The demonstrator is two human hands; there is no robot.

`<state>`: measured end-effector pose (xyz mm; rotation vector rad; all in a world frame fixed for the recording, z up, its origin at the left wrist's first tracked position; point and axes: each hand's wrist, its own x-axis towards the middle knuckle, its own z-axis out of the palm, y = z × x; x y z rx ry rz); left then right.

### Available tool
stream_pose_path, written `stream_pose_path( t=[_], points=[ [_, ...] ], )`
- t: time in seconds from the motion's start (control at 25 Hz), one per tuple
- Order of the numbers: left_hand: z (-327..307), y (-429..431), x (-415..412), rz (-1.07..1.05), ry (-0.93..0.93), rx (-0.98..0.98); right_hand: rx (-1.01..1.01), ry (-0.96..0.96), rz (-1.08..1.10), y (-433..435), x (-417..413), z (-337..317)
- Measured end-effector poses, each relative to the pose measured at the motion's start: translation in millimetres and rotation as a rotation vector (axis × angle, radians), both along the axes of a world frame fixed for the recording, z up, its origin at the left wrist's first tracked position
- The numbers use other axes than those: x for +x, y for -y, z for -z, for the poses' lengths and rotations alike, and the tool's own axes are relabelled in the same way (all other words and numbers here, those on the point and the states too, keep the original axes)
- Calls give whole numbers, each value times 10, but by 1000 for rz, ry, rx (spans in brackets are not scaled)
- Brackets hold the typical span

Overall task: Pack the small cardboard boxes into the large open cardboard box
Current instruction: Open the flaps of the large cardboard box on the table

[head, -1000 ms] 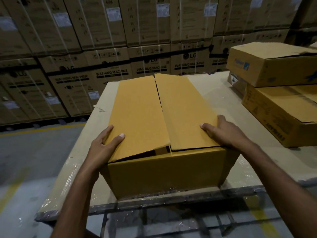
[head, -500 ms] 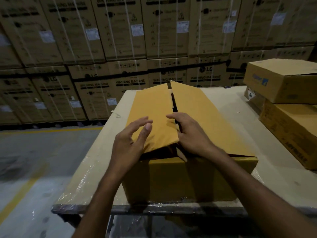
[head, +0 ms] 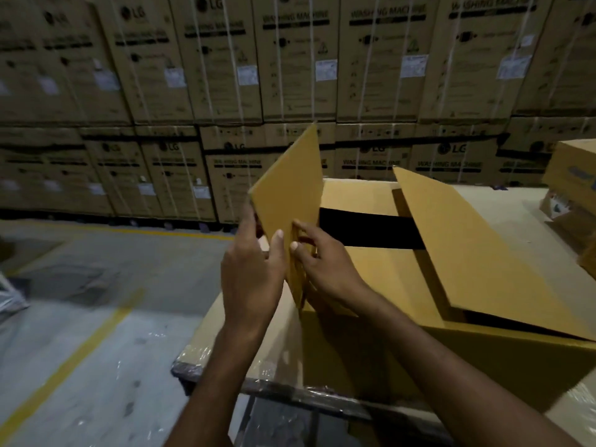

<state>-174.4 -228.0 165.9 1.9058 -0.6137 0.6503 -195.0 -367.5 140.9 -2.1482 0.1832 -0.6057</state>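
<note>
The step in hand is, I judge, to open the large yellow-brown cardboard box so that packing can begin. The box stands on the pale film-wrapped surface, close to its edge at 6 o'clock, just before the person. The left hand has a closed grip on the long left top flap, thumb on the inner face and fingers behind. The right hand also grips this flap, pinching its near edge. The flap stands almost upright.

To do this well, fold it fully outward toward 9 o'clock and crease the hinge, otherwise it may spring back. Then push the long right top flap, which is only half raised and leans over the opening, out toward 3 o'clock.

The mouth of the box points up, and its long axis runs from 6 to 12 o'clock, away from the person. The smaller brown cardboard boxes lie at 3 o'clock, apart from it
</note>
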Motion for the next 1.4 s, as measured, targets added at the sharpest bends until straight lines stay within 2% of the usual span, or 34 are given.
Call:
stream_pose_path(
  t=[0.12, 0.24, 0.28, 0.36, 0.44, 0.48, 0.6, 0.68, 0.72, 0.88, 1.0, 1.08, 1.12, 1.24, 1.32, 1.4],
  points=[
    [334, -156, 194, -216, -216, -17, -187, -136, 19, -144, 134, 202],
    [691, -276, 357, -411, -304, 61, -400, -247, 29, -182, 202, 289],
    [819, -274, 392, -385, -354, 176, -494, -289, 36, -179, 222, 313],
    [1093, -174, 439, -123, -519, 337, -624, -377, 67, -179, 255, 356],
    [1268, -78, 415, 180, -687, 245, -628, -432, 103, -176, 268, 379],
    [1296, -61, 392, 251, -724, 169, -593, -436, 103, -177, 257, 382],
    [1221, -59, 394, 291, -700, 97, -415, -356, 56, -183, 130, 297],
    [1050, -47, 394, 306, -655, 55, -353, -255, 139, -117, -30, 194],
    [954, -19, 370, 327, -620, 39, -389, -229, 205, -50, -123, 145],
    [586, 407, -8, 500, -470, 108, -753, -257, 438, 357, -602, 8],
    [467, 972, -287, 610, -444, 186, -796, -431, 511, 673, -990, -112],
    [412, 1351, -462, 642, -513, 230, -735, -603, 486, 834, -1221, -163],
    [380, 1508, -556, 660, -562, 223, -708, -630, 469, 895, -1314, -171],
    [274, 1891, -852, 738, -682, 54, -707, -421, 528, 1091, -1589, -255],
    [173, 2088, -995, 765, -635, -57, -772, -227, 634, 1193, -1708, -405],
    [69, 2351, -1190, 861, -559, -62, -805, -59, 725, 1403, -1908, -598]
  ],
)
